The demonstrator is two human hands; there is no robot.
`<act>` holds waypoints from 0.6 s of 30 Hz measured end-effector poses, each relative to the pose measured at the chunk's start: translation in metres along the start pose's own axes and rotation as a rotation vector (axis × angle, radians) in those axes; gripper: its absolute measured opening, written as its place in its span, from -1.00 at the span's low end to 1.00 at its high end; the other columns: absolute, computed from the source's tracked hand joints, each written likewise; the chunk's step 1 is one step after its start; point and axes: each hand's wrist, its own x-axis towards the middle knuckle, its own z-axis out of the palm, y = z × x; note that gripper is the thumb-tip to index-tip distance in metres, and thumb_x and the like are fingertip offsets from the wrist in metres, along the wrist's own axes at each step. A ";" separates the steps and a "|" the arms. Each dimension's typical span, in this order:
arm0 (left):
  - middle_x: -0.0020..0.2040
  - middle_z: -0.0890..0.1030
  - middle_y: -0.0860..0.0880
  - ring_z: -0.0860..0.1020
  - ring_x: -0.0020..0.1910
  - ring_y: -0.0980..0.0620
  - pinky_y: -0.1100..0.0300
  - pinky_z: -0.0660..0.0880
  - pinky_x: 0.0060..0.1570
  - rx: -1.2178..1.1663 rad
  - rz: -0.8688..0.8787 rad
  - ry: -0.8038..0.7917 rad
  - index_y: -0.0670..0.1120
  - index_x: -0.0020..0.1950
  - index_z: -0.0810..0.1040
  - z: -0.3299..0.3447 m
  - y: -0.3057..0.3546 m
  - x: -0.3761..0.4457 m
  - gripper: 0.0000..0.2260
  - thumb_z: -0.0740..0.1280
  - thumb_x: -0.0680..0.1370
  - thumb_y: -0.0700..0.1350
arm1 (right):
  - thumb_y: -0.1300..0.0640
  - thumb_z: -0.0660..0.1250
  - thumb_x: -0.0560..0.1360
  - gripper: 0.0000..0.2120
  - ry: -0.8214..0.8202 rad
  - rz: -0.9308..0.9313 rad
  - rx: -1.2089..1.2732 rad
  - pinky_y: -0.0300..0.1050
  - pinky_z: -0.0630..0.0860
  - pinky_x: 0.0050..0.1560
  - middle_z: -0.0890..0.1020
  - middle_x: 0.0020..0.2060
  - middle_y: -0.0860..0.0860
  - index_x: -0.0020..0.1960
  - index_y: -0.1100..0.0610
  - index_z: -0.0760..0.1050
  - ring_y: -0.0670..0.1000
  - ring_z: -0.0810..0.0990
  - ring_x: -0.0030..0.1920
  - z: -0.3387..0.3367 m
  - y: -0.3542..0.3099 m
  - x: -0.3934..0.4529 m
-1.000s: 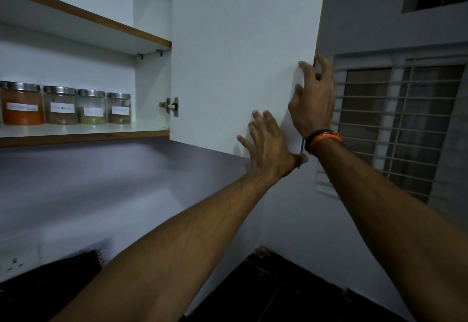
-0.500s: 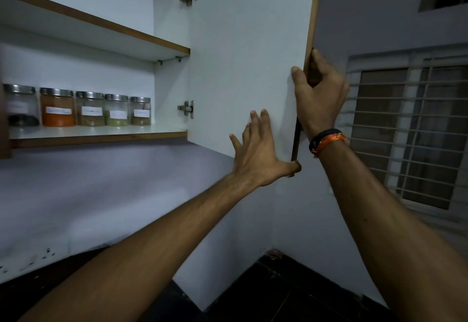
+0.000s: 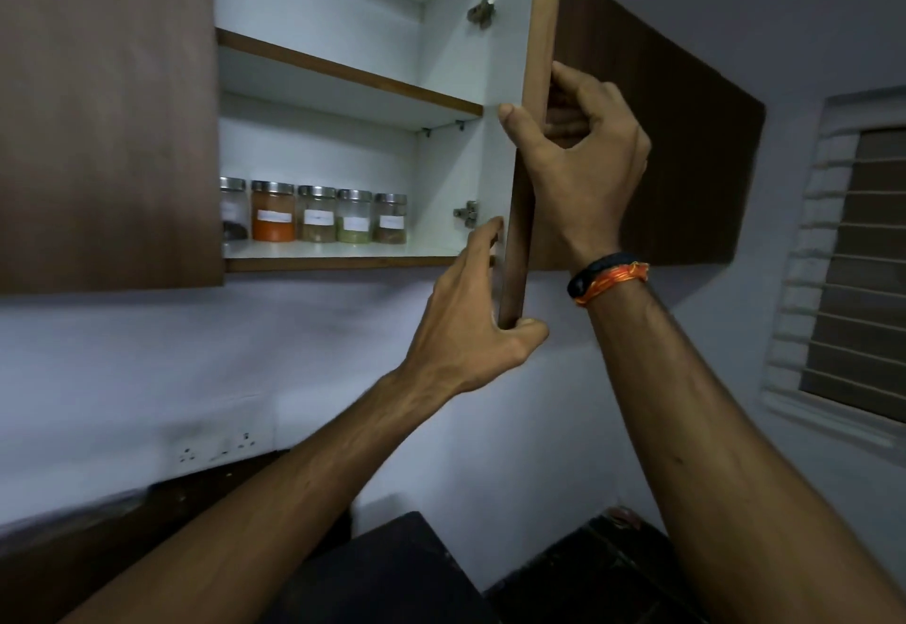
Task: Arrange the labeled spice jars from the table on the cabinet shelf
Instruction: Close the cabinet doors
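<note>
Several labeled spice jars (image 3: 318,219) with metal lids stand in a row on the lower cabinet shelf (image 3: 343,261); the orange one (image 3: 273,216) is second from the left, and the leftmost is half hidden by the closed left door (image 3: 108,108). The right cabinet door (image 3: 537,35) is seen nearly edge-on, partly swung toward the opening. My right hand (image 3: 583,157) grips its edge at mid height, thumb on the inner white face. My left hand (image 3: 470,314) holds the door's bottom corner, thumb under it and fingers on the inside.
An upper shelf (image 3: 343,71) sits above the jars. Two hinges (image 3: 465,214) are on the cabinet's right wall. A wall socket plate (image 3: 220,449) is below, a dark countertop (image 3: 392,569) at the bottom, and a barred window (image 3: 858,270) to the right.
The right door has swung from wide open toward the cabinet, now nearly edge-on. Both hands moved with it; my left hand went from flat on the panel to gripping its bottom corner.
</note>
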 end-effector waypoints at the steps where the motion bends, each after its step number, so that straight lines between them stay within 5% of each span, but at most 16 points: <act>1: 0.48 0.40 0.04 0.43 0.39 0.03 0.23 0.51 0.25 -0.011 0.001 0.032 0.02 0.57 0.14 -0.006 -0.003 -0.004 -0.13 0.44 0.32 -0.04 | -0.10 0.52 0.41 -0.50 -0.015 -0.011 0.021 -0.33 0.59 -0.04 0.64 0.05 -0.05 0.27 0.09 0.59 -0.22 0.61 -0.07 0.006 -0.002 -0.002; 3: 0.39 0.45 0.09 0.46 0.28 0.14 0.59 0.41 0.02 -0.011 0.006 0.091 0.02 0.53 0.20 -0.024 -0.012 -0.012 -0.22 0.43 0.35 -0.11 | -0.12 0.52 0.42 -0.47 -0.051 -0.034 0.049 -0.39 0.56 -0.03 0.63 0.08 -0.02 0.30 0.10 0.57 -0.26 0.57 -0.07 0.026 -0.010 -0.010; 5: 0.36 0.47 0.09 0.47 0.25 0.15 0.65 0.38 -0.06 0.004 -0.008 0.138 0.01 0.52 0.22 -0.042 -0.024 -0.018 -0.26 0.43 0.38 -0.16 | -0.13 0.51 0.42 -0.43 -0.095 -0.059 0.061 -0.46 0.51 -0.03 0.60 0.12 0.01 0.34 0.11 0.55 -0.27 0.53 -0.06 0.047 -0.017 -0.017; 11: 0.53 0.37 -0.01 0.38 0.47 -0.04 0.12 0.38 0.37 0.055 -0.136 0.185 0.01 0.62 0.11 -0.086 -0.049 -0.027 -0.22 0.35 0.50 -0.37 | -0.10 0.45 0.47 -0.33 -0.256 -0.096 0.100 -0.02 0.51 0.28 0.45 0.36 0.09 0.49 0.12 0.37 0.01 0.47 0.30 0.105 -0.029 -0.037; 18: 0.56 0.26 -0.10 0.32 0.51 -0.10 -0.13 0.42 0.41 0.300 -0.122 0.238 -0.03 0.63 0.01 -0.126 -0.083 -0.036 -0.23 0.31 0.53 -0.40 | -0.08 0.38 0.54 -0.35 -0.376 -0.072 0.169 -0.10 0.23 0.42 0.32 0.52 0.05 0.55 0.05 0.28 0.04 0.29 0.48 0.160 -0.028 -0.060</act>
